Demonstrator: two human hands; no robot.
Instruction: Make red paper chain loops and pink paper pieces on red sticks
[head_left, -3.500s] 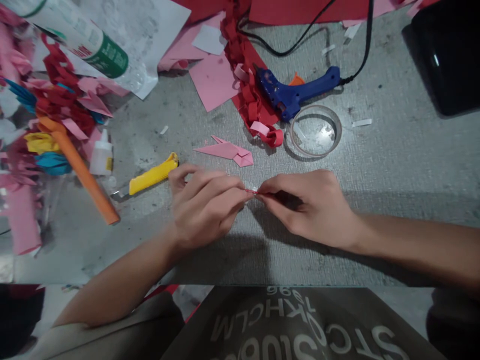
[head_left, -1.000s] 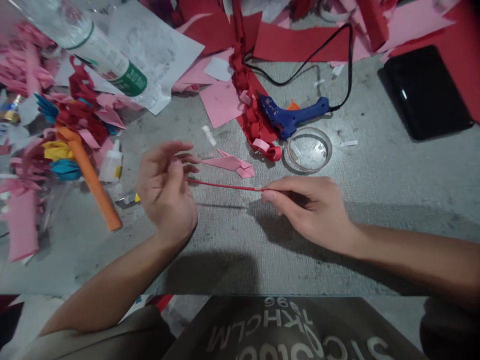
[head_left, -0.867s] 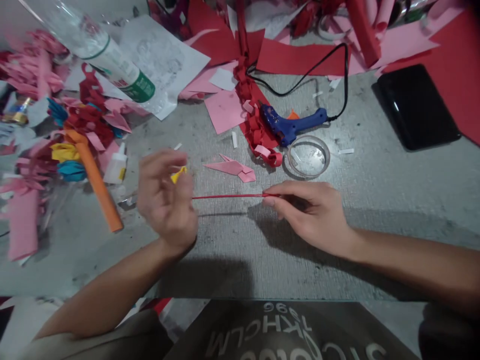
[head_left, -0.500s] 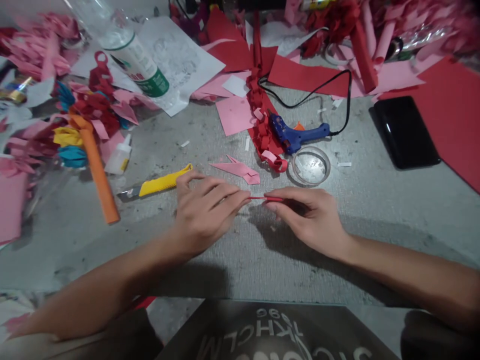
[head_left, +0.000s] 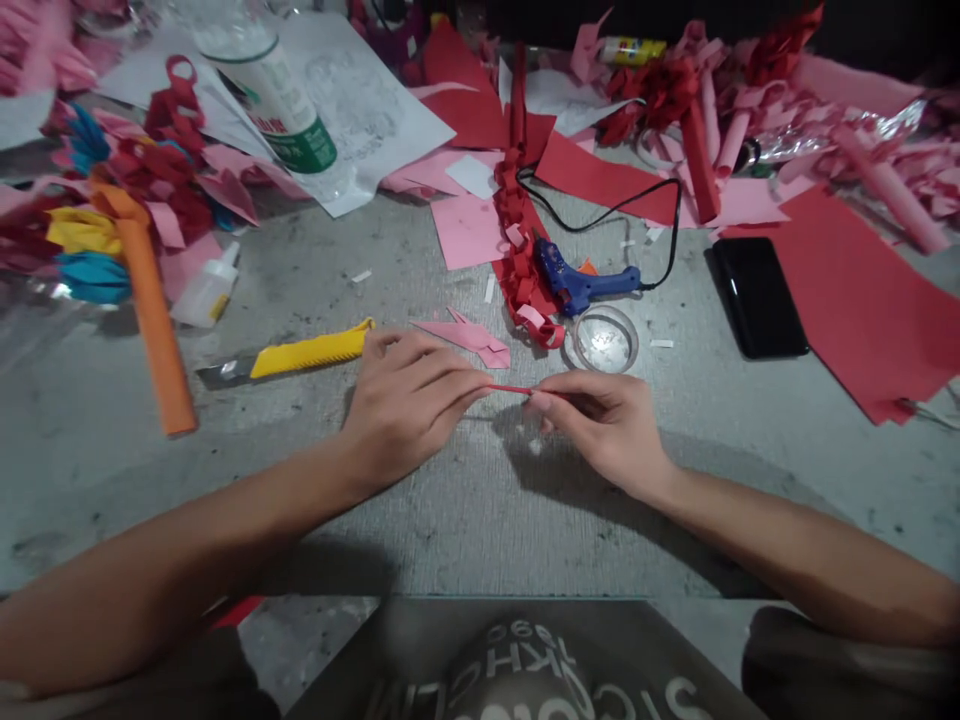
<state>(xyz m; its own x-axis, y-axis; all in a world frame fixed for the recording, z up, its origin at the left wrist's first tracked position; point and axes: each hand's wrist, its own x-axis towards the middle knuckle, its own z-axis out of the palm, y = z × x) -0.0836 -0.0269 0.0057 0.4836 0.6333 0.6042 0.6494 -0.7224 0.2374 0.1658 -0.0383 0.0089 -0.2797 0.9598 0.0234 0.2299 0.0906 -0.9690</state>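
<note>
A thin red strip, seen edge-on and apparently of paper, stretches between my two hands above the grey table. My left hand, palm down, pinches it with the fingertips. From the other side, the thumb and fingers of my right hand close on it; the strip's end there is partly hidden. Just behind the fingers lies a folded pink paper piece. A yellow utility knife, blade out to the left, rests by my left knuckles.
Behind my right hand are a clear tape ring, a blue glue gun with its cord, and a red paper chain. A black phone-like slab lies right. Left are an orange paper tube, a glue bottle and a plastic bottle.
A second ago my left hand was turned up farther left, with a long stretch of red strip showing; it has since come palm down close to my right hand. The view has tilted up.
</note>
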